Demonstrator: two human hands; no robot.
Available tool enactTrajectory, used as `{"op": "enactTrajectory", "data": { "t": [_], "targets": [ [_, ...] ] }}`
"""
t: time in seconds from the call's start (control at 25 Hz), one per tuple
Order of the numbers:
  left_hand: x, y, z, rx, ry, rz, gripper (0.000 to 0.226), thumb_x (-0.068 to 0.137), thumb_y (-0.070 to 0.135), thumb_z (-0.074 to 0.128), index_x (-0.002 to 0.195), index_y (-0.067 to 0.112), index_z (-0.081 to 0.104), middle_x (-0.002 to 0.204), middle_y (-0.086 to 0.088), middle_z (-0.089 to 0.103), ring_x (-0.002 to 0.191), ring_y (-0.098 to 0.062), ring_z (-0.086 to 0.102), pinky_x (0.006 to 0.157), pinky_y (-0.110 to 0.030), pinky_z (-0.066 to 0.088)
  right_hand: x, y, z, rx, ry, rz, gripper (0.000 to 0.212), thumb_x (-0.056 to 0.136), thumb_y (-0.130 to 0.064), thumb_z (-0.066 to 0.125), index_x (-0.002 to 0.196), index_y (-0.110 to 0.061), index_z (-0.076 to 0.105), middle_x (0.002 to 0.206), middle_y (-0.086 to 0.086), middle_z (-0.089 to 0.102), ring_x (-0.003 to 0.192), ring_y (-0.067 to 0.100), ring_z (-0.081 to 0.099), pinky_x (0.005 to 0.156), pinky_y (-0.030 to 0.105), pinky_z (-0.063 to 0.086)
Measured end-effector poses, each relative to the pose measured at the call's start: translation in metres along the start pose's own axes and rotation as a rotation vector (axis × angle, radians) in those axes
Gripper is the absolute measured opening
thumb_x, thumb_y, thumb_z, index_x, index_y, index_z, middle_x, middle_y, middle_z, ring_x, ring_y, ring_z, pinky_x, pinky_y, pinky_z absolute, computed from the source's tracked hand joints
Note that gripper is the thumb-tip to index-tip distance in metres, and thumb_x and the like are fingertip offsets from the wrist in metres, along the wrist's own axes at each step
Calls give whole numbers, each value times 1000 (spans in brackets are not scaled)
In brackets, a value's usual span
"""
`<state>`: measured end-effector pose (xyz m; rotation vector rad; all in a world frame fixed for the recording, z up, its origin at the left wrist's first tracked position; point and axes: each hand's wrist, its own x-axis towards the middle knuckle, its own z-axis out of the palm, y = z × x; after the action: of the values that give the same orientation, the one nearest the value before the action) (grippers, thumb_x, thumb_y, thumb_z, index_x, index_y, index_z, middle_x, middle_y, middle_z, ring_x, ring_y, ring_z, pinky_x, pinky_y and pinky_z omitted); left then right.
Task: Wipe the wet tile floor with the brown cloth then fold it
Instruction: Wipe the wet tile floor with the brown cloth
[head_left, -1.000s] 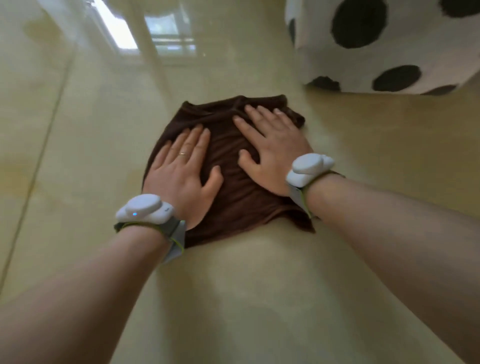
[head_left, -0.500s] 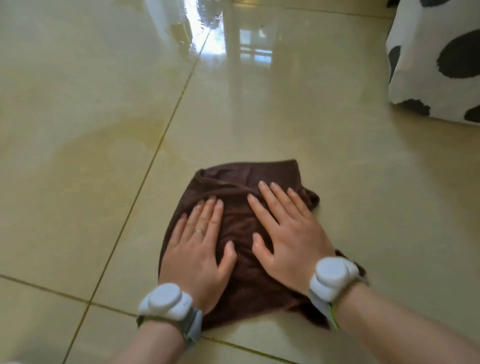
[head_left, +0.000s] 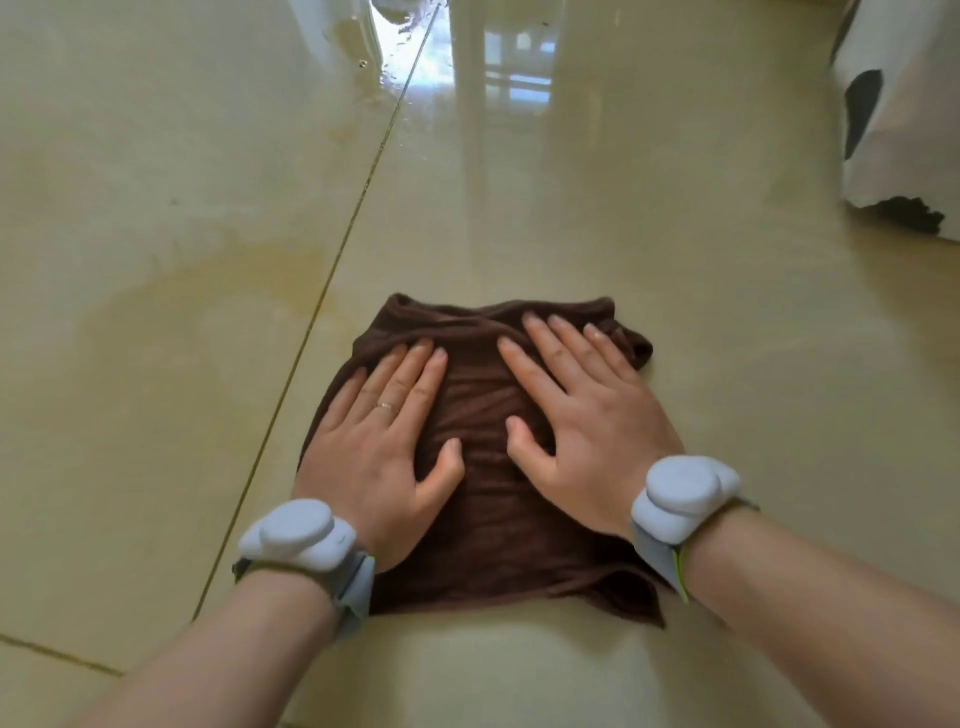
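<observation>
Two hands flat on brown cloth, fingers straight and spread, pressing down, nothing gripped. Left hand on left half of cloth, ring on one finger; right hand on right half, fingertips near far edge. White tracker bands on both wrists: left wristband, right wristband. Cloth spread on beige tile floor, just right of a grout line, bunched and wrinkled along far edge, near-right corner trailing loose behind right wrist. Puddle visible at top of frame beside grout line, well apart from cloth; darker damp patch on left tile, near cloth but not under it. Black-and-white spotted object at right edge, type unclear.

Step in hand, judged: wiping phase, not yet folding; water left on floor, so task likely under halfway.

Risks from here:
- Glossy wet tile, weight on palms: possible slip of cloth and hands forward if pushed too hard.
- Bunched far edge: likely to roll under and smear water rather than soak it.
- Loose near-right corner: may drag or flip, leaving streaks.
- Straight-ahead push: could miss damp patch on left tile across grout line.
- Soaked cloth: folding later may drip back on floor.
</observation>
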<state>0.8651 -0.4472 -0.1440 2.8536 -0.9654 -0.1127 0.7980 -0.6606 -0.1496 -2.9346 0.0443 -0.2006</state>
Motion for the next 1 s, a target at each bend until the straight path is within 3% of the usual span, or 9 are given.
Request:
{"op": "enactTrajectory", "data": {
  "t": [0.28, 0.52, 1.0],
  "targets": [
    [112, -69, -11, -29, 47, -42, 74, 93, 56, 27, 162, 30, 17, 169, 11, 15, 155, -8, 11, 126, -30, 2, 138, 4, 22, -55, -16, 37, 71, 94, -51, 33, 160, -24, 37, 167, 9, 33, 156, 25, 27, 129, 42, 12],
    [202, -118, -19, -46, 86, -26, 73, 93, 53, 32, 161, 28, 24, 167, 9, 22, 154, -9, 17, 126, -31, 6, 228, 5, 32, -78, 20, 129, 70, 94, -48, 38, 159, -23, 40, 166, 9, 35, 155, 25, 29, 129, 43, 15],
    [252, -131, -20, -107, 101, -27, 72, 93, 49, 38, 160, 23, 29, 166, 5, 28, 154, -13, 22, 127, -35, 10, 275, 6, 37, -105, 1, 187, 70, 93, -43, 38, 159, -19, 39, 165, 13, 35, 154, 30, 30, 129, 44, 14]
  ]
}}
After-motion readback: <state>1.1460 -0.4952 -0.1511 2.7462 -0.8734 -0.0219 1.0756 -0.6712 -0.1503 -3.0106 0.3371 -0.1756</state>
